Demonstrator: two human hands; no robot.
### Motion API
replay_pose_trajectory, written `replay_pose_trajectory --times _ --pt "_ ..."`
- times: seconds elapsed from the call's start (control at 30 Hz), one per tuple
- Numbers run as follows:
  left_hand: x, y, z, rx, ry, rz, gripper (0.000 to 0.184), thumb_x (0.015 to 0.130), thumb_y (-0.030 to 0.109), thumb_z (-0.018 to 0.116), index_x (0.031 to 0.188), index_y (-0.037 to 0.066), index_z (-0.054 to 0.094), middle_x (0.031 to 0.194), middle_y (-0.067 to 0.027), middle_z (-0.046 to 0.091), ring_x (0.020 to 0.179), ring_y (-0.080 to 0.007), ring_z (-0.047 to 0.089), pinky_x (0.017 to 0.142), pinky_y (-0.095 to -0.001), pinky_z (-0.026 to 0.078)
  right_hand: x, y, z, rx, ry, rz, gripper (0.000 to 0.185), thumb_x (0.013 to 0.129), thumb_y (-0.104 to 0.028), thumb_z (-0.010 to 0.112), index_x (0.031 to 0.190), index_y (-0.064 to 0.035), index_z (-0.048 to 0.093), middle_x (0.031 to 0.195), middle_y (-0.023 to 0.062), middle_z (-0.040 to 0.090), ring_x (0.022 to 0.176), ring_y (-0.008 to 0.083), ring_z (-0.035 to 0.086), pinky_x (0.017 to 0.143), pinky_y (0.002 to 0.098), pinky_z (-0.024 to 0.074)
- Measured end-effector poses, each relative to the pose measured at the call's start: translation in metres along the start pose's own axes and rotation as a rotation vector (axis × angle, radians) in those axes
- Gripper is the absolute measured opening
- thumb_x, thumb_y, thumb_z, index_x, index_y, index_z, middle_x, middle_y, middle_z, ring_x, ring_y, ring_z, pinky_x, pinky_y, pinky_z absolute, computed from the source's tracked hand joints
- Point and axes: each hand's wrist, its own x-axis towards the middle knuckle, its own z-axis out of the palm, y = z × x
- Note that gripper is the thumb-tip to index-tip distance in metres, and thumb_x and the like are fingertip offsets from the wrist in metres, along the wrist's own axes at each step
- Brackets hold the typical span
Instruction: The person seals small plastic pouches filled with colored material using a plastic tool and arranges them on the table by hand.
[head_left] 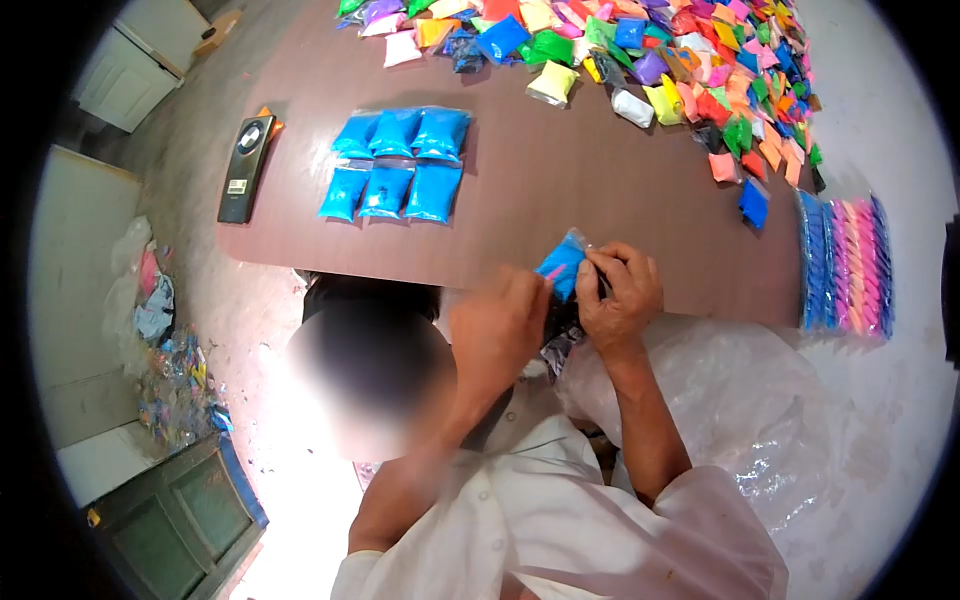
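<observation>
My right hand point(622, 290) pinches the clear upper edge of a small blue packet point(563, 267) at the table's front edge. Close against the packet's left side is my left hand point(500, 315), blurred, with its fingers curled closed; what they hold is unclear. A small pink strip point(557, 271) shows over the packet by its fingertips. Six bright blue packets lie in two rows on the brown table point(540, 170), one of them a lower-row packet point(434, 192).
A phone point(246, 170) lies at the table's left. Many coloured packets point(553, 84) spread across the back and right. Bundled packet strips point(845, 262) lie at the right edge. A person's head point(370, 345) is left of my arms; clear plastic point(740, 400) is at the right.
</observation>
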Motion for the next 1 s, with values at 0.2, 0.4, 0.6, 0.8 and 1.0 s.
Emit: replay_pose_trajectory --times 0.2,0.4,0.6,0.8,1.0 --pt "-0.001 -0.012 0.001 0.105 -0.077 -0.009 0.010 0.091 0.013 0.075 0.089 0.010 0.066 0.082 -0.0113 0.069 0.067 -0.0346 0.069 0.055 -0.0431 0.053 -0.001 0.001 0.000 0.011 -0.014 0.010 0.015 0.080 -0.015 0.080 0.095 -0.0129 0.079 0.097 0.0018 0.070 0.084 0.0242 0.064 0.073 0.0392 0.0505" --pt "0.010 -0.024 -0.006 0.070 0.070 -0.005 0.014 0.093 0.014 0.074 0.086 0.009 0.063 0.080 -0.0110 0.064 0.065 -0.0353 0.066 0.054 -0.0445 0.051 -0.001 0.002 0.001 0.003 -0.006 -0.007 0.015 0.081 -0.015 0.080 0.095 -0.0134 0.080 0.098 0.0016 0.071 0.084 0.0238 0.065 0.073 0.0384 0.0508" --pt "0.000 -0.001 0.002 -0.023 -0.060 0.037 0.013 0.092 0.012 0.074 0.085 0.008 0.063 0.080 -0.0114 0.064 0.065 -0.0361 0.067 0.056 -0.0463 0.051 -0.002 0.001 -0.001 -0.023 -0.016 0.011 0.015 0.081 -0.015 0.080 0.095 -0.0140 0.080 0.097 0.0006 0.070 0.086 0.0232 0.066 0.074 0.0379 0.0511" --pt "0.015 -0.013 -0.004 0.081 -0.083 -0.028 0.009 0.090 0.011 0.075 0.087 0.008 0.066 0.081 -0.0117 0.067 0.067 -0.0364 0.069 0.058 -0.0450 0.053 0.000 0.000 -0.001 -0.018 -0.005 0.003 0.016 0.080 -0.015 0.081 0.095 -0.0141 0.080 0.097 0.0008 0.070 0.086 0.0231 0.065 0.074 0.0386 0.0509" --pt "0.018 -0.002 0.000 0.030 -0.070 0.031 0.010 0.088 0.010 0.073 0.086 0.009 0.064 0.079 -0.0125 0.064 0.068 -0.0390 0.067 0.057 -0.0477 0.052 0.002 0.001 -0.002 0.018 -0.025 -0.027 0.015 0.079 -0.013 0.081 0.094 -0.0135 0.079 0.097 0.0025 0.070 0.086 0.0252 0.065 0.074 0.0397 0.0504"
